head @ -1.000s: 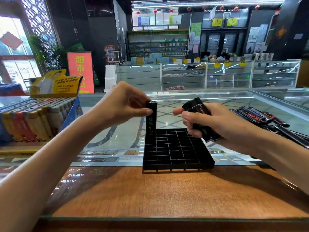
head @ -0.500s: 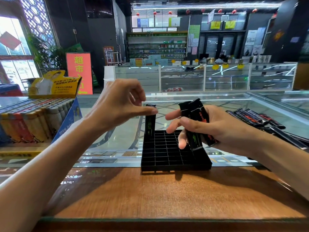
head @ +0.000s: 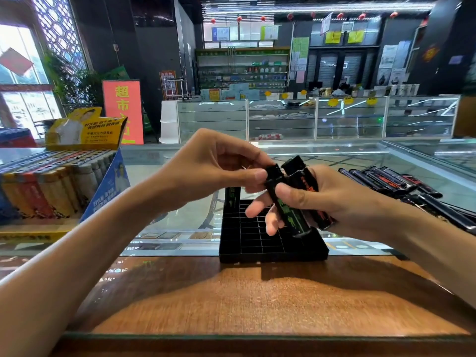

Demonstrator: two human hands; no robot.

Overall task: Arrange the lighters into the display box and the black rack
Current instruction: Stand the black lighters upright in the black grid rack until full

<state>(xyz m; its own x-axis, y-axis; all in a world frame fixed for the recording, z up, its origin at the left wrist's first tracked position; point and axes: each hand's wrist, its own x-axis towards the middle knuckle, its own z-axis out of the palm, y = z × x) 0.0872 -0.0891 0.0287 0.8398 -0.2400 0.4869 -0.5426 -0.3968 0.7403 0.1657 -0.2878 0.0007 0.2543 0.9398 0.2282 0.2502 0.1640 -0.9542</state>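
Rack sits at the counter's middle, one lighter upright in its far-left corner. Right hand grips a bundle; left hand pinches the green lighter's top. Draw it clear, then seat it upright in the adjoining cell.

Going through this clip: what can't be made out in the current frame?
All in the head view:
1. How many lighters the right hand holds behind the green-print lighter and red-print lighter: its palm and fingers cover them.
2. Top of the standing lighter in the black rack: hidden by the left hand.
3. Loose lighter pile: cut off by the right edge and forearm.
4. Lighter print: blurred.
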